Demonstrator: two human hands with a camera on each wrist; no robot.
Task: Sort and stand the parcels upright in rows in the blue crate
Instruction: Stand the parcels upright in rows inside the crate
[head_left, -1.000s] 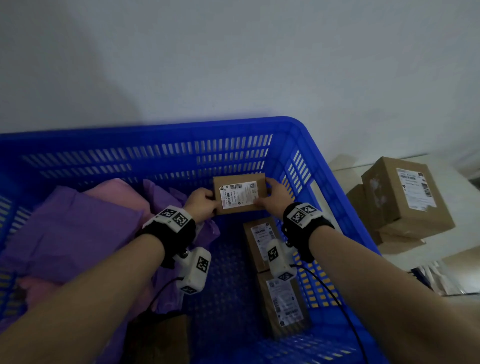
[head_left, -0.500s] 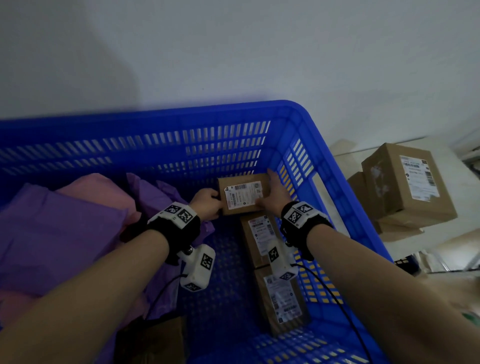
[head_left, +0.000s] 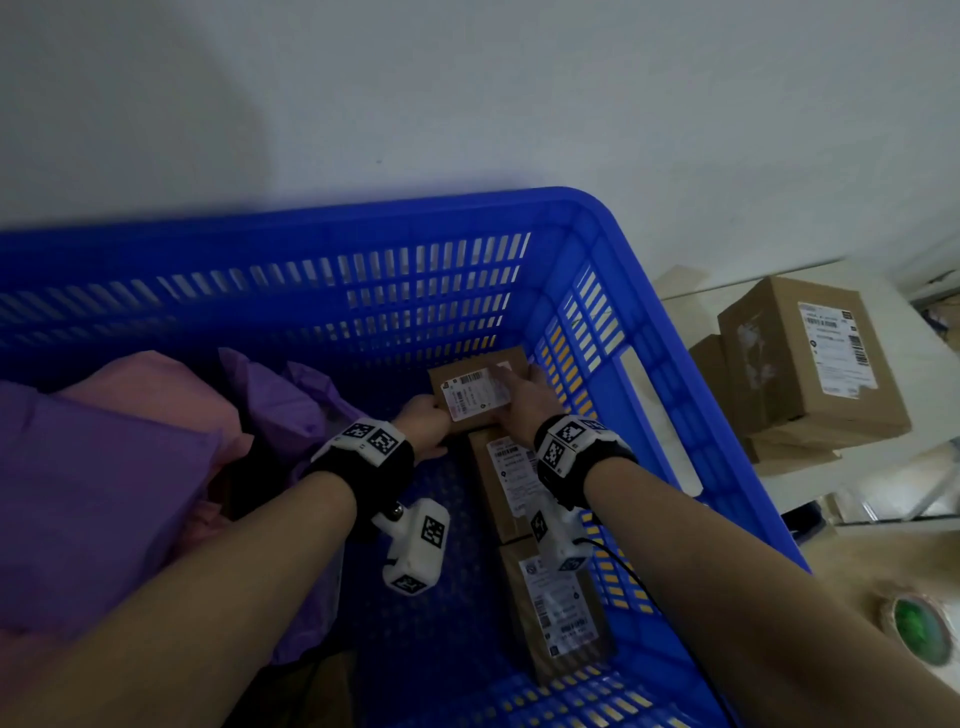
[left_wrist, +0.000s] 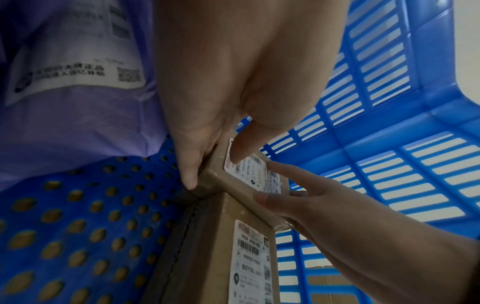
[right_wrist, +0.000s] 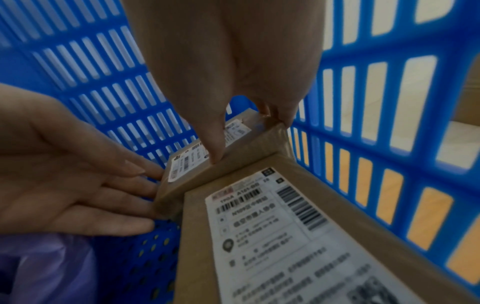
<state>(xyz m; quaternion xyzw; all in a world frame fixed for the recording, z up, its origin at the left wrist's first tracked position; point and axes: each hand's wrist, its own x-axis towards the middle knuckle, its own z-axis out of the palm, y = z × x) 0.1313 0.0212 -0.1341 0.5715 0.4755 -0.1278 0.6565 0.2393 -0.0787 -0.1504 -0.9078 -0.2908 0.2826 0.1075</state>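
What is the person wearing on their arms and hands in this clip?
Both forearms are bare, with no sleeves or gloves. Each wrist carries a black strap topped by a white block printed with black square tags. A white tagged camera unit hangs under each wrist; a thin black cable trails from the right one.

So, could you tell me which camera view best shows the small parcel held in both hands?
The left wrist view: the small parcel shows its label, its side and both hands' fingers. The head view shows its labelled face, farther away; the right wrist view shows it blurred.

Three cardboard parcels (head_left: 480, 395) line the crate's (head_left: 670, 332) right wall.
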